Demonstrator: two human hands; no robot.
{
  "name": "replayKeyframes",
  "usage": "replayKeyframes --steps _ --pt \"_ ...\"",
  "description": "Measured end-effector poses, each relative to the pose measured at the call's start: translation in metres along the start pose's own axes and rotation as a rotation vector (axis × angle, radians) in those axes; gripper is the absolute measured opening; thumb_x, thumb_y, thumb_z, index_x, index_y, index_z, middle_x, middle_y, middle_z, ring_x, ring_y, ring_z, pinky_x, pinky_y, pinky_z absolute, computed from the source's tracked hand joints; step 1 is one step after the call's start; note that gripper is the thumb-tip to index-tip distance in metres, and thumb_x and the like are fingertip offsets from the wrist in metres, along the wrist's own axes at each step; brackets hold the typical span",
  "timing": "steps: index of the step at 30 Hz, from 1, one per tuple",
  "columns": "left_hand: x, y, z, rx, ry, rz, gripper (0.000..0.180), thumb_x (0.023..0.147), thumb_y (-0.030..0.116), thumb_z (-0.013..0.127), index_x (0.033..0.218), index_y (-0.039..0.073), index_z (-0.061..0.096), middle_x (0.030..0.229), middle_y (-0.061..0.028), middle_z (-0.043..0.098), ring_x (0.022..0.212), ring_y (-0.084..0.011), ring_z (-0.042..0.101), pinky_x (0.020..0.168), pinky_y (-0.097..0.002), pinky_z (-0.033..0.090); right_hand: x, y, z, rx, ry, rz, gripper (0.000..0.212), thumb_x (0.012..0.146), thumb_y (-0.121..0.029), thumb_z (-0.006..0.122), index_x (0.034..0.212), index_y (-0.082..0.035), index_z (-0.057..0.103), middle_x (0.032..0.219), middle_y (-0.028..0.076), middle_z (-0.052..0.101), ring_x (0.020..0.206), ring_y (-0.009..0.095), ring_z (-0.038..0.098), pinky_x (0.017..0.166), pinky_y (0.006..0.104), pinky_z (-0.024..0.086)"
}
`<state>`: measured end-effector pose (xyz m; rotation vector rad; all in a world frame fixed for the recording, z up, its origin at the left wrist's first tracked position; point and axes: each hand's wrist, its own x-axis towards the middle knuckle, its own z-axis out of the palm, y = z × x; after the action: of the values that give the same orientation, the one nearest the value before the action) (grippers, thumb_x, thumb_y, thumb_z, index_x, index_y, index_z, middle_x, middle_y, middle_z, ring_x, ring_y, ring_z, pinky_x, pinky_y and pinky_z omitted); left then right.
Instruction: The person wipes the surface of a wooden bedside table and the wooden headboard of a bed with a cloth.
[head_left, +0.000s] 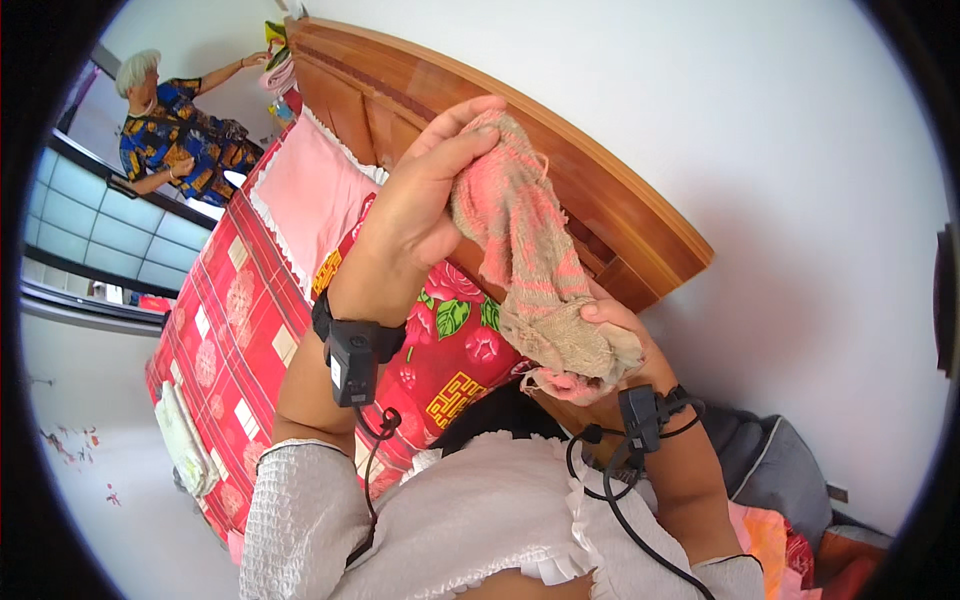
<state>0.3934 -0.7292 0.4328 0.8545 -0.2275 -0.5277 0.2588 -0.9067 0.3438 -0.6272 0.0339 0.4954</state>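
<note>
A crumpled, worn cloth [535, 240] with pink and beige stripes hangs stretched between my two hands, in front of the bed's headboard. My left hand [440, 175] pinches its upper end between thumb and fingers, raised higher than the other. Lower and to the right, my right hand [622, 330] grips the beige, frayed bottom end with the thumb on top. Some of the right fingers are hidden behind the fabric. Each wrist wears a black strap with a small box and a cable.
A bed with a red patterned cover [225, 330], a pink pillow [315, 185] and a wooden headboard [500, 95] lies beyond my arms. At the far left another person [185, 135] reaches toward folded bedding. A folded white towel [185, 440] lies on the bed's left edge; a grey bag [790, 470] is lower right.
</note>
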Motion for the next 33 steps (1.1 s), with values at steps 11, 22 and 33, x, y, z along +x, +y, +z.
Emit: replayKeyframes --steps 11,22,33 --pt "-0.023 0.032 0.120 0.269 -0.227 0.259 0.028 0.090 0.010 0.051 0.117 0.002 0.049 0.098 -0.0065 0.058 0.090 -0.0162 0.059 0.082 -0.0288 0.049 -0.056 0.003 0.007 -0.181 -0.072 -0.167 0.100 0.066 -0.044 0.075 0.140 -0.003 0.022 0.135 0.010 0.040 0.125 0.020 0.038 0.106 0.0356 0.028" --pt "-0.073 0.040 0.231 0.317 -0.462 0.318 0.033 0.090 0.010 0.051 0.119 -0.001 0.042 0.099 -0.0081 0.053 0.090 -0.0146 0.054 0.076 -0.0256 0.049 -0.084 -0.015 0.026 -0.774 0.411 -0.901 0.081 0.074 -0.025 0.071 0.138 -0.005 0.025 0.128 0.008 0.044 0.113 0.018 0.046 0.097 0.0334 0.038" --pt "-0.032 0.053 0.123 0.888 -0.270 0.571 0.022 0.085 0.019 0.061 0.097 0.000 0.059 0.083 -0.0005 0.059 0.073 -0.0081 0.056 0.061 -0.0216 0.045 -0.135 -0.060 0.035 -0.816 0.864 -1.053 0.044 0.095 -0.036 0.042 0.107 0.004 0.056 0.098 0.010 0.062 0.087 0.015 0.058 0.078 0.0278 0.047"
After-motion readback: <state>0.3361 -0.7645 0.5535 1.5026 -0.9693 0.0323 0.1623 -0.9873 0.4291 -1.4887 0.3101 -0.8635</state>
